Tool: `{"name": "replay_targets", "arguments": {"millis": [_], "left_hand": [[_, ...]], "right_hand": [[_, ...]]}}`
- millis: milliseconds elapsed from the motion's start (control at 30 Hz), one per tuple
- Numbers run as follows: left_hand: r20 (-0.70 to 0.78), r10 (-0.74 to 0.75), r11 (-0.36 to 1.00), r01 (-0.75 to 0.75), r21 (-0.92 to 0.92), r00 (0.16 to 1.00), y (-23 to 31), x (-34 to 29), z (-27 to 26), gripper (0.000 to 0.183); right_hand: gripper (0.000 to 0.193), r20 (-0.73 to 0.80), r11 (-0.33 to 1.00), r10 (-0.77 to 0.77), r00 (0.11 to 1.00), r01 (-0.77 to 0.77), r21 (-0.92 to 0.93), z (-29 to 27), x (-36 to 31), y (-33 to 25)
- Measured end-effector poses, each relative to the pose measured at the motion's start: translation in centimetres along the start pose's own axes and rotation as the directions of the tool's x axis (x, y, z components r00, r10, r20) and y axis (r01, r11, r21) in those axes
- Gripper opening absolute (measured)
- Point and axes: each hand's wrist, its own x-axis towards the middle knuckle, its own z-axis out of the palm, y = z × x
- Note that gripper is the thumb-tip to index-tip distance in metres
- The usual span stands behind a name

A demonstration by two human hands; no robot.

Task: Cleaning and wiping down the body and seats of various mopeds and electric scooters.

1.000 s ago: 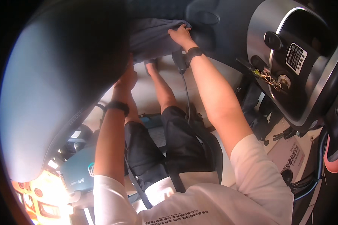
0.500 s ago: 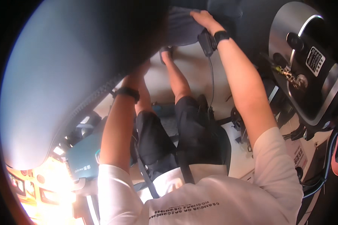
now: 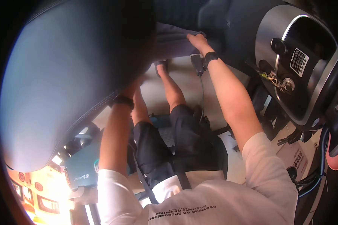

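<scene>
My right hand (image 3: 198, 42) reaches far ahead, its fingers closed on the edge of a dark grey cloth (image 3: 174, 43). The cloth stretches leftward from that hand and passes out of sight behind a large dark padded seat back (image 3: 75, 75). My left hand (image 3: 136, 85) reaches up along the stitched edge of the seat back. Its fingers are hidden behind the padding. Each wrist wears a black band. A small black box (image 3: 196, 64) hangs at the right wrist, with a cable running down from it.
At the right stands a rounded grey and black panel (image 3: 308, 48) with keys (image 3: 276, 80) hanging from its lock. Below it are bundled cables (image 3: 315, 180) and a pink-red part (image 3: 337, 159). A teal box (image 3: 80, 165) sits low on the left, beside bright glare. A pale floor (image 3: 180, 80) lies beneath my legs.
My right hand and the cloth's edge have shifted slightly left and down in view. The panel at right has also shifted left and the seat back sits differently, so the view itself has moved.
</scene>
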Motion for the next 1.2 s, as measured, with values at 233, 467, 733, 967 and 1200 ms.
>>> {"name": "replay_targets", "arguments": {"millis": [233, 467, 733, 967, 1200], "left_hand": [[-0.55, -0.093, 0.782, -0.281, -0.556, 0.83, 2.4, 1.8, 13.5, 0.072], [-0.036, -0.171, 0.55, 0.066, -0.832, 0.985, -0.6, -1.0, 1.9, 0.069], [-0.208, -0.031, 0.558, -0.156, -0.815, 0.978, -0.5, 1.4, 9.4, 0.075], [-0.135, -0.069, 0.511, -0.081, -0.856, 0.988, 0.3, -0.6, 1.7, 0.066], [-0.185, -0.256, 0.361, -0.084, -0.929, 0.949, -1.1, 0.4, 5.7, 0.055]], "right_hand": [[0.098, -0.166, 0.954, -0.157, 0.974, 0.106, -0.279, 6.4, -4.1, 3.6], [0.092, -0.175, 0.956, -0.272, 0.946, 0.245, -0.161, 2.8, -3.0, 1.0], [0.09, -0.067, 0.885, -0.221, 0.973, 0.172, -0.433, 3.3, -1.7, 3.0], [0.079, -0.019, 0.711, -0.635, 0.773, 0.574, -0.406, 5.2, -4.9, 1.9], [0.082, -0.165, 0.752, -0.592, 0.789, 0.467, -0.466, 7.4, -3.9, -0.9]]}}
